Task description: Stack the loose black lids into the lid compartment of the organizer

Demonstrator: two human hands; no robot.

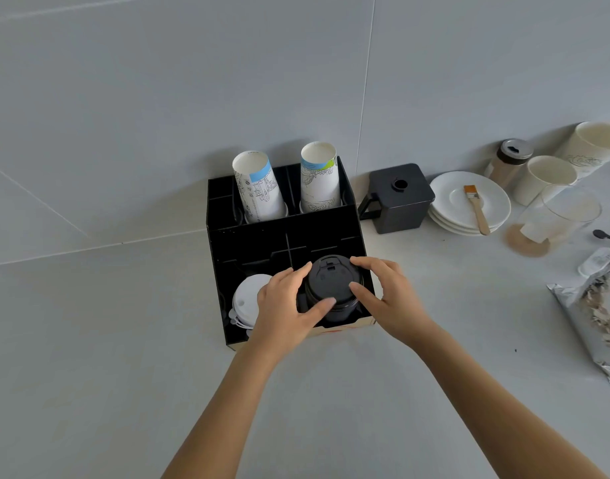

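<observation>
From the head view, a black organizer (282, 233) is standing on a pale grey tabletop (89, 340), backed against a grey tiled wall. A stack of black lids (331, 288) is sitting in the organizer's front right compartment, its top lid rising above the compartment walls. Both hands are closing around this stack. The left hand (286, 305) is cupping it from the left, with its thumb lying across the front of the stack and its fingers curling toward the back rim. The right hand (389, 299) is reaching in from the right, with its fingertips (357, 286) touching the top lid's edge; each grip is half curled, holding the stack between them.

In the front left compartment, a pile of white lids (246, 299) is lying partly hidden behind the left hand. Two printed paper cups (262, 188) are standing tilted in the rear slots.

To the right of the organizer, a black square container (398, 198) with a handle is resting on the tabletop, just beside a stack of white saucers (469, 205) carrying a small brush (476, 209). Farther right are standing white cups (545, 178), a clear glass (559, 216) and a lidded jar (510, 160). A crumpled foil bag (597, 319) is lying at the right edge.
</observation>
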